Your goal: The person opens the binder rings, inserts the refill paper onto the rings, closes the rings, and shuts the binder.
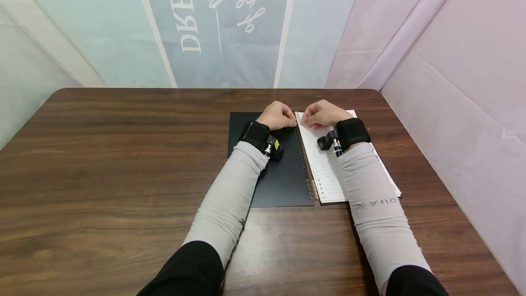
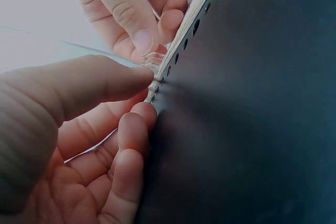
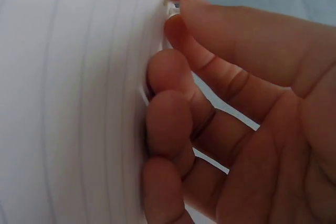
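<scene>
A ring-bound notebook lies open on the table, its black cover [image 1: 283, 177] to the left and its lined white pages [image 1: 326, 177] to the right. Clear plastic binding rings [image 2: 155, 59] run down the middle. At the far end of the spine, my left hand [image 1: 277, 115] pinches the binding between thumb and forefinger. Just right of it, my right hand [image 1: 324, 113] pinches the same binding, its other fingers against the page edges. In the left wrist view the cover's punched holes [image 2: 196, 27] show along its edge. Fingertips hide part of the rings.
The brown wooden table [image 1: 123, 172] stretches far to the left of the notebook. A printed cloth curtain [image 1: 230, 67] hangs behind the table's far edge. A pale cloth wall [image 1: 464, 81] stands close along the right side.
</scene>
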